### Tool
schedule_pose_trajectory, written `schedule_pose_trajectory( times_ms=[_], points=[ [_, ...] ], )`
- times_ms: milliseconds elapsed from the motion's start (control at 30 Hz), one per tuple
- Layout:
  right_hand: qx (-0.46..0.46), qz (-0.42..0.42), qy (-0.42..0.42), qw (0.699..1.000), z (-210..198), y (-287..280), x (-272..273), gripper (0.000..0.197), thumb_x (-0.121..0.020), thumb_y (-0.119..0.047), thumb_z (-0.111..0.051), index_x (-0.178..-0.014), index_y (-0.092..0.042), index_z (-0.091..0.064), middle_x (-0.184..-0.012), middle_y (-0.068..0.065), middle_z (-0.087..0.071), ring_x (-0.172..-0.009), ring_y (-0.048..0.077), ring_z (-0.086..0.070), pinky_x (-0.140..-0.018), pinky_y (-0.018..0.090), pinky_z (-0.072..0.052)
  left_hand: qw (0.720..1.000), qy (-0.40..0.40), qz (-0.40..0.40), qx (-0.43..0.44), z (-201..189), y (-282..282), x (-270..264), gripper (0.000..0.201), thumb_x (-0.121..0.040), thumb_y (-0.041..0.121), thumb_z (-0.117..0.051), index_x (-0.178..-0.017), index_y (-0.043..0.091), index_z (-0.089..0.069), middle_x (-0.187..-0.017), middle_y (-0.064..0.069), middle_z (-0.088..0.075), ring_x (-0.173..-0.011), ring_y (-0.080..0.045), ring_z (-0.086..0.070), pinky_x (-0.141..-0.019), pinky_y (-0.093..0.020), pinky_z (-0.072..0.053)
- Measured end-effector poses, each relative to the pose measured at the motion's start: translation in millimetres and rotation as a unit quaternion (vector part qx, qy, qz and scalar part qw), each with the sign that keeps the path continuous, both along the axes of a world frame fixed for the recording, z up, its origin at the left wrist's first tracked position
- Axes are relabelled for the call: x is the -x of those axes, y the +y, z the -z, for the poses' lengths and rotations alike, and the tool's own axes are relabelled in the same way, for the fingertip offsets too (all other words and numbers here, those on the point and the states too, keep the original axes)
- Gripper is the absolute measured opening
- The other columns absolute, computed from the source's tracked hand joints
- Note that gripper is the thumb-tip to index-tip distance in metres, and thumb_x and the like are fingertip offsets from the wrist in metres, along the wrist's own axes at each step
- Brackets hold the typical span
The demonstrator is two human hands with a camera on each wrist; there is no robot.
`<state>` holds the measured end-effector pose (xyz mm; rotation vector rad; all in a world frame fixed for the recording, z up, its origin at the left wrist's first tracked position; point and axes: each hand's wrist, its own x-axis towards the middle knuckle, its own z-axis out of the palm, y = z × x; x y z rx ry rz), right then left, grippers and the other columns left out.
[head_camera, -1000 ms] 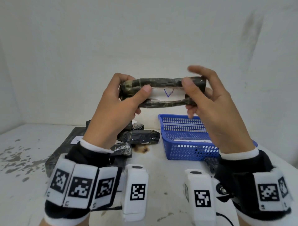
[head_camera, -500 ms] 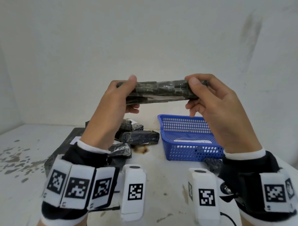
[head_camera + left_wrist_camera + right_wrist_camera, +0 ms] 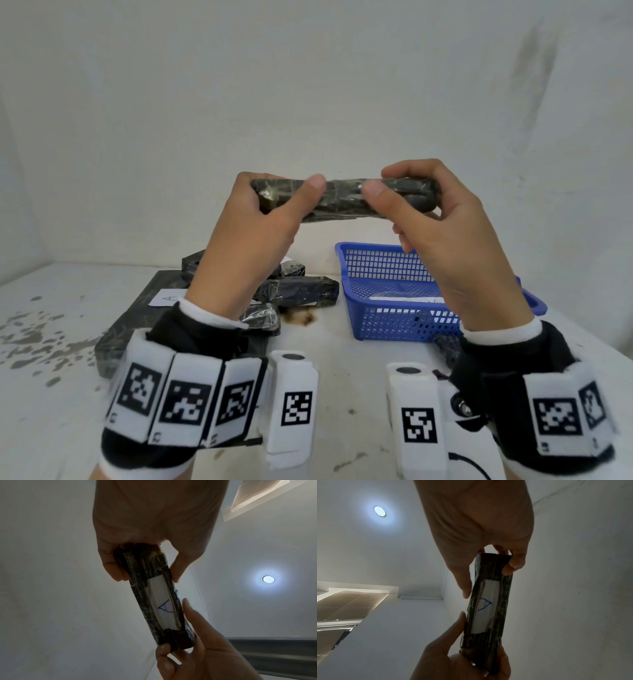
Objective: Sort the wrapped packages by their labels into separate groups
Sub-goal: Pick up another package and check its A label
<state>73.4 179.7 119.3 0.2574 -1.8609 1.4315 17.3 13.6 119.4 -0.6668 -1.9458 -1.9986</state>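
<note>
I hold one long dark wrapped package level in the air above the table, one hand at each end. My left hand grips its left end between thumb and fingers, and my right hand pinches its right end. In the head view only dark wrap faces me. The wrist views show its underside. A white label marked with a blue "A" lies along the package, also seen as the label on the package.
A blue mesh basket stands on the table at the right with a white-labelled item inside. Several dark wrapped packages lie in a pile left of it, on a large flat dark package bearing an "A" label. Wall close behind.
Both hands have rolled the package so that the "A" label, which faced me a second ago, now points downward. The thumbs have shifted onto the top face.
</note>
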Motion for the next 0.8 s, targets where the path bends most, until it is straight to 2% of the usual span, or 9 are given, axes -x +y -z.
schedule_pose_trajectory(
  times_ms=[100, 200, 267, 333, 433, 533, 600, 700, 800],
  points=[
    [-0.001, 0.003, 0.0, 1.0, 0.9, -3.0, 0.3, 0.024, -0.08, -0.029, -0.08, -0.099, -0.025, -0.065, -0.078, -0.015, -0.065, -0.061, -0.001, -0.058, -0.06, 0.012, -0.047, 1.0, 0.002, -0.013, 0.01, 0.0, 1.9, -1.8, 0.043, -0.076, 0.051, -0.075, -0.103, 0.024, -0.054, -0.089, 0.007, -0.066, -0.082, -0.013, -0.065, -0.087, -0.046, -0.055],
    [-0.007, 0.016, 0.002, 1.0, 1.2, -3.2, 0.9, 0.031, -0.077, -0.031, -0.083, -0.102, -0.028, -0.064, -0.1, -0.002, -0.069, -0.084, 0.011, -0.068, -0.075, 0.016, -0.054, 1.0, -0.01, -0.006, 0.012, 0.1, 1.6, -2.5, 0.038, -0.076, 0.048, -0.073, -0.1, 0.029, -0.05, -0.094, 0.001, -0.069, -0.086, -0.021, -0.069, -0.083, -0.044, -0.056],
    [-0.021, 0.024, -0.001, 1.0, 1.4, -1.8, 1.3, 0.034, -0.076, -0.028, -0.084, -0.104, -0.03, -0.064, -0.111, 0.004, -0.066, -0.089, 0.009, -0.068, -0.079, 0.017, -0.054, 1.0, -0.006, 0.0, 0.014, 1.0, 1.1, -3.1, 0.043, -0.074, 0.046, -0.075, -0.106, 0.028, -0.052, -0.095, 0.001, -0.068, -0.081, -0.018, -0.07, -0.072, -0.033, -0.057],
    [-0.025, 0.021, -0.005, 0.999, 1.4, -1.6, 1.1, 0.038, -0.076, -0.025, -0.084, -0.108, -0.031, -0.064, -0.115, 0.003, -0.064, -0.09, 0.004, -0.066, -0.08, 0.016, -0.052, 1.0, 0.003, 0.002, 0.01, 2.3, 0.5, -2.7, 0.05, -0.07, 0.043, -0.079, -0.112, 0.028, -0.055, -0.101, 0.005, -0.066, -0.084, -0.012, -0.068, -0.067, -0.02, -0.047],
    [-0.02, 0.027, -0.007, 0.999, 1.9, -1.1, 1.3, 0.049, -0.077, -0.032, -0.083, -0.12, -0.035, -0.061, -0.119, -0.005, -0.063, -0.094, 0.005, -0.066, -0.084, 0.018, -0.053, 1.0, 0.017, -0.001, 0.006, 4.5, -1.0, -1.2, 0.057, -0.065, 0.039, -0.084, -0.115, 0.032, -0.055, -0.114, 0.004, -0.063, -0.102, -0.014, -0.063, -0.077, -0.023, -0.045],
    [-0.007, 0.036, -0.001, 0.999, 0.7, 0.0, -0.1, 0.061, -0.076, -0.034, -0.083, -0.13, -0.038, -0.055, -0.117, -0.009, -0.065, -0.102, 0.006, -0.067, -0.088, 0.019, -0.053, 1.0, 0.017, -0.001, 0.016, 4.7, -1.7, 0.2, 0.07, -0.062, 0.036, -0.087, -0.121, 0.034, -0.051, -0.115, 0.003, -0.064, -0.096, -0.017, -0.067, -0.077, -0.024, -0.049],
    [-0.009, 0.034, -0.003, 0.999, 0.1, 0.1, -1.0, 0.066, -0.076, -0.032, -0.084, -0.133, -0.037, -0.052, -0.113, -0.011, -0.066, -0.096, 0.002, -0.068, -0.083, 0.015, -0.053, 1.0, 0.01, 0.006, 0.019, 5.3, -1.2, 1.7, 0.072, -0.063, 0.032, -0.087, -0.125, 0.029, -0.051, -0.11, 0.007, -0.065, -0.091, -0.012, -0.068, -0.074, -0.019, -0.049],
    [-0.001, 0.009, -0.016, 1.0, -0.1, -2.1, -0.3, 0.058, -0.08, -0.037, -0.077, -0.133, -0.035, -0.053, -0.107, -0.009, -0.065, -0.07, 0.002, -0.065, -0.062, 0.013, -0.051, 1.0, 0.016, 0.004, 0.013, 5.5, -2.4, 3.2, 0.063, -0.068, 0.025, -0.084, -0.121, 0.03, -0.051, -0.109, 0.012, -0.061, -0.094, -0.004, -0.062, -0.075, -0.014, -0.048],
    [0.012, -0.01, -0.01, 1.0, -0.2, -0.5, 1.3, 0.044, -0.091, -0.036, -0.067, -0.133, -0.034, -0.055, -0.109, -0.005, -0.063, -0.064, -0.002, -0.06, -0.058, 0.012, -0.048, 0.999, 0.021, 0.012, 0.028, 4.1, -5.1, 1.4, 0.063, -0.067, 0.04, -0.082, -0.12, 0.034, -0.048, -0.118, 0.008, -0.06, -0.102, -0.012, -0.064, -0.091, -0.027, -0.05]
  ],
)
